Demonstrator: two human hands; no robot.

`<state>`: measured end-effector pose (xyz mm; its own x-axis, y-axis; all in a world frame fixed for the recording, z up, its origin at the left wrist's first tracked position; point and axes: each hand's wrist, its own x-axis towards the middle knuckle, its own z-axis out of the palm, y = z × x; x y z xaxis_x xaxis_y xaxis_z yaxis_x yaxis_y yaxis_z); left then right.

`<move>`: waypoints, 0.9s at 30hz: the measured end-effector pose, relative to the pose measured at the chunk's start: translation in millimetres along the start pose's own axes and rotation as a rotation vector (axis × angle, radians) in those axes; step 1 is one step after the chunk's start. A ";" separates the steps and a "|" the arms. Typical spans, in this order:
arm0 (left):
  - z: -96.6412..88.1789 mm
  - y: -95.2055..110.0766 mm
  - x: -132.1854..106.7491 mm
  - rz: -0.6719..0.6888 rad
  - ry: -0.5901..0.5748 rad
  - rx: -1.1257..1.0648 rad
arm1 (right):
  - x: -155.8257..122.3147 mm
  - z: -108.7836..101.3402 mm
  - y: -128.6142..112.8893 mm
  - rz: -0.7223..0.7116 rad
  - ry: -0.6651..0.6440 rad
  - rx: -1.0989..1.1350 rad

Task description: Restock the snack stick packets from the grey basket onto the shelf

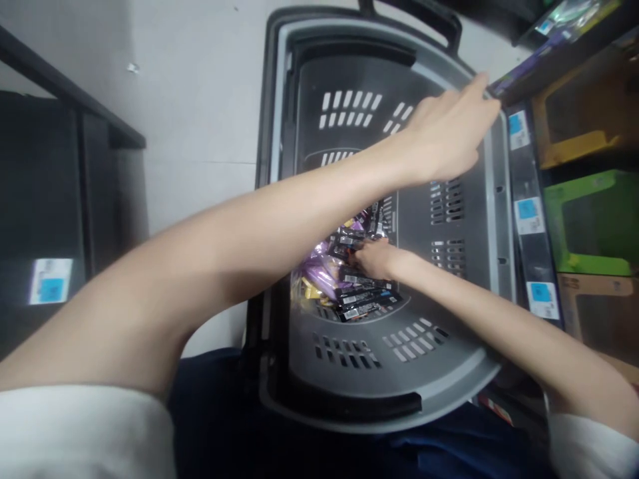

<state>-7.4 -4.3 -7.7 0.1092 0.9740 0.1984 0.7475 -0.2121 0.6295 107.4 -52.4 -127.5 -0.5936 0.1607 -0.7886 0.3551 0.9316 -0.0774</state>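
A grey plastic shopping basket [384, 416] with slotted walls takes up the middle of the head view. Shiny packets, black ones [362, 296] and purple ones [322, 274], lie in a pile at its bottom. Among the black packets is my right hand [377, 258], its fingers curled down; what is in them is hidden. My left arm crosses over the basket and covers part of the pile. At its end, my left hand [446, 133] is over the right rim, blurred, with fingertips towards the shelf; I cannot make out whether it touches the rim.
Along the right runs a shelf edge with blue-and-white price labels [529, 214]. Behind it stand a green display box [589, 259] and brown boxes. To the left is a black shelf unit [34, 193]. A black basket handle [434, 23] lies at the far rim, above pale floor tiles [200, 100].
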 end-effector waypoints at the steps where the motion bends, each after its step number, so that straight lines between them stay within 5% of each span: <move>1: -0.6 0.7 0.0 0.013 -0.002 0.003 | 3.3 5.2 -2.1 -0.010 -0.006 -0.016; 5: -4.3 3.7 2.7 -0.028 -0.021 0.038 | 4.4 15.5 -2.9 -0.008 0.047 -0.002; 13: -11.8 4.1 9.4 -0.050 -0.004 0.082 | 14.2 -1.0 18.0 -0.086 0.192 0.156; 22: -4.9 -1.1 6.3 -0.074 -0.070 0.216 | 27.4 36.9 1.1 -0.020 0.289 0.223; 27: -3.0 -9.1 10.8 -0.047 -0.055 0.180 | 12.5 6.1 8.0 0.003 0.199 0.246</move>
<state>-15.0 7.9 -9.1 0.1035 0.9863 0.1281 0.8572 -0.1538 0.4914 107.2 -45.0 -141.7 -0.7134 0.2468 -0.6558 0.5065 0.8284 -0.2393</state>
